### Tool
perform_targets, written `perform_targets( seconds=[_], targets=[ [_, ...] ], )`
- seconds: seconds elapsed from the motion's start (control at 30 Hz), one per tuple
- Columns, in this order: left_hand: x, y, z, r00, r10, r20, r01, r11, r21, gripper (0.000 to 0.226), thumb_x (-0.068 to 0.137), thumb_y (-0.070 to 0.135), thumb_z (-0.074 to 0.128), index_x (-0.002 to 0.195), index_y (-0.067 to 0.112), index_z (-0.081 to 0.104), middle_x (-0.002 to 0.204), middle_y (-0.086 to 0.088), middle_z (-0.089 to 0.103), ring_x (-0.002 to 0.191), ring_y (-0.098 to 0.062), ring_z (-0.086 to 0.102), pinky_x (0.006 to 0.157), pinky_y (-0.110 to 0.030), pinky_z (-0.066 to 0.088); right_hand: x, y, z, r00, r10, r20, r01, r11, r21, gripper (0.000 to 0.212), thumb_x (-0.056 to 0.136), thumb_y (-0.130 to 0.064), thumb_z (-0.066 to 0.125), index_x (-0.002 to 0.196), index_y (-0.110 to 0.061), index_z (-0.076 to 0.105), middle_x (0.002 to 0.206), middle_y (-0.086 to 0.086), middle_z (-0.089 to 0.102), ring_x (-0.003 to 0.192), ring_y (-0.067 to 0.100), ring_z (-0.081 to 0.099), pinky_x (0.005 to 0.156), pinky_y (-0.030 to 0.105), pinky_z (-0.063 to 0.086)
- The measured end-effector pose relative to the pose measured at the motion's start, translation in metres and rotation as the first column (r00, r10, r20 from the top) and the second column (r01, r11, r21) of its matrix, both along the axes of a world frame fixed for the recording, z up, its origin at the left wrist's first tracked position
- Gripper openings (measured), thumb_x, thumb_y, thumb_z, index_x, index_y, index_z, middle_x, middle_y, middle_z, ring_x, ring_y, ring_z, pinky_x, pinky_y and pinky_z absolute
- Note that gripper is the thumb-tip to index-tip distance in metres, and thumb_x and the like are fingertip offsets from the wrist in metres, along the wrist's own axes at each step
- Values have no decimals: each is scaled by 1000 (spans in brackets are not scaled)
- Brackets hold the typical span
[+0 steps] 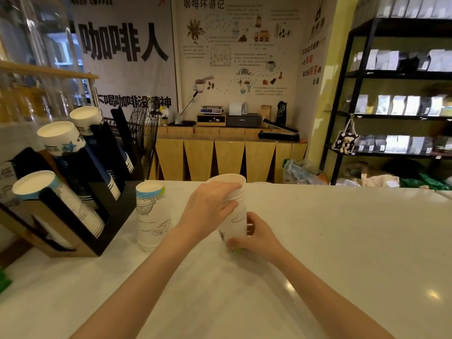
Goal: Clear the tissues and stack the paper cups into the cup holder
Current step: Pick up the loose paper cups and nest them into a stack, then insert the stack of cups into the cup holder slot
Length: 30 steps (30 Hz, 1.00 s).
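Both hands hold one stack of white paper cups (pixel 235 216) standing upright over the white counter (pixel 342 241). My left hand (pixel 210 206) grips its upper rims and my right hand (pixel 254 234) grips its base. To the left, a second stack of cups (pixel 151 216) stands upside down on the counter, untouched. The black cup holder (pixel 97 192) at the far left has three slanted rows of cups, their white bottoms pointing up. No tissues are in view.
A black wire fan (pixel 144 138) stands behind the holder. Beyond the counter's far edge are a wooden cabinet (pixel 230 157) with a scale and boxes, and black shelves (pixel 396 94) of bags at the right. A green item (pixel 3 281) lies at the left edge.
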State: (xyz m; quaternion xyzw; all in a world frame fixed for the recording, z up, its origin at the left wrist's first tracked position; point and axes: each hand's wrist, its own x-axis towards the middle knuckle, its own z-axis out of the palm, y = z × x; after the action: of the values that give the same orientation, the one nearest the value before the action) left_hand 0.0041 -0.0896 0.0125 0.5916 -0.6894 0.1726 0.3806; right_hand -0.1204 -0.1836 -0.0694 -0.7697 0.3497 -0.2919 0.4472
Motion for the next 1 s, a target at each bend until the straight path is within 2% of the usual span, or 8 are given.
perform_targets(
  seconds=[0.17,0.33,0.43,0.53,0.6,0.7,0.87,1.0],
  targets=[
    [30,21,21,976,64,-208,-86,991,-99,45,82,16,63,126,10,51,119,-13,64,105,-24,60,85,-27,47,4,1,48,987,27,156,-11,995,-102,67,62,-15,82,119,-21,48,113,-3,51,101,20,58,63,28,59],
    [69,44,37,837,134,-531,-186,982,-45,57,87,22,56,138,19,32,102,-5,64,92,-14,60,75,-19,49,26,12,114,912,108,395,-60,989,-132,62,64,-7,79,118,-18,49,117,1,55,99,19,62,73,28,60],
    [85,52,37,802,209,-560,-216,975,55,60,90,29,49,143,20,21,91,-5,66,89,-13,58,83,-22,40,49,20,152,869,139,474,-57,981,-183,62,66,-7,78,116,-24,46,108,-10,54,96,11,61,74,23,59],
    [91,58,33,757,242,-607,-202,970,134,58,90,36,46,142,23,22,98,-18,67,92,-26,63,85,-34,48,76,27,175,871,188,454,-65,960,-273,67,67,-13,79,122,-23,44,106,-15,52,99,7,58,75,21,56],
    [91,58,30,747,260,-612,-184,965,185,58,86,37,53,138,25,30,110,-12,64,102,-29,61,94,-42,49,92,28,181,879,212,427,-85,951,-297,71,67,-16,79,128,-20,42,110,-12,53,102,10,58,75,21,56],
    [96,59,23,726,276,-630,-187,961,205,66,76,35,67,133,24,35,114,3,56,105,-17,53,93,-35,45,116,28,183,892,232,388,-109,944,-313,76,67,-17,80,132,-19,40,125,0,52,110,17,55,84,27,53],
    [117,56,1,662,368,-653,-246,930,274,75,68,46,72,131,24,37,127,-2,57,113,-23,55,90,-36,48,151,27,173,920,254,299,-153,933,-325,82,67,-20,80,136,-17,37,135,4,48,108,13,50,81,23,50],
    [126,54,-18,613,453,-647,-278,890,361,85,61,60,69,130,24,35,128,-5,56,111,-25,57,89,-40,53,167,26,161,941,253,225,-181,937,-300,86,66,-23,81,138,-16,35,141,5,45,118,18,48,89,30,48]
  ],
)
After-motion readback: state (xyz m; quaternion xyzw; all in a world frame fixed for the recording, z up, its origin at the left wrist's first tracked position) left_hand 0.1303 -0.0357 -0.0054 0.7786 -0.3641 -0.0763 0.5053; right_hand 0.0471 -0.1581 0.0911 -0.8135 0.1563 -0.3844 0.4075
